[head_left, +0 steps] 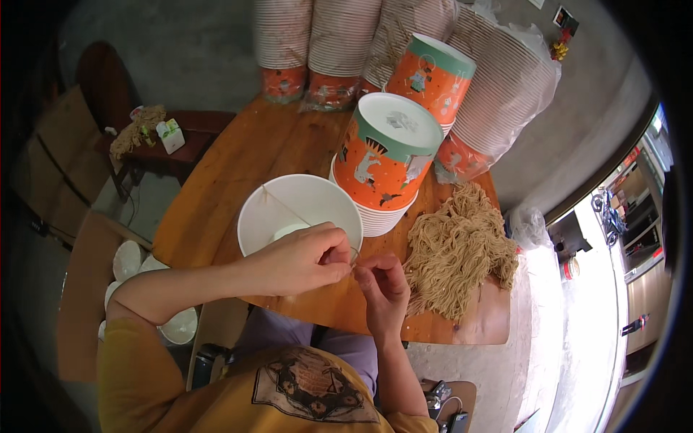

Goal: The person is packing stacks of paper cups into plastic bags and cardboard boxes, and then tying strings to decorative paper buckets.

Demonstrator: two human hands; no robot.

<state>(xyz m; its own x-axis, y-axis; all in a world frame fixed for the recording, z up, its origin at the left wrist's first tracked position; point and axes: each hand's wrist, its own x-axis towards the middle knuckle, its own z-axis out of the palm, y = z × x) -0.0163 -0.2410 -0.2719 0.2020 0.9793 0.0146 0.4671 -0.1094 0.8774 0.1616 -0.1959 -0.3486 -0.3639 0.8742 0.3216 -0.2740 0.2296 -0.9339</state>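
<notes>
A white paper bucket sits with its mouth up near the table's front edge. A thin tan string runs taut from its far rim to my left hand, which is closed on it above the bucket's near rim. Just right of the bucket, my right hand pinches the string where a small loop shows between the two hands. The fingertips almost meet there. To the right of my hands lies a heaped bundle of tan string.
Behind the bucket stand upside-down stacks of orange and green printed buckets. Tall plastic-wrapped stacks line the back of the wooden table. White buckets lie in a cardboard box at lower left. A bench holds more string.
</notes>
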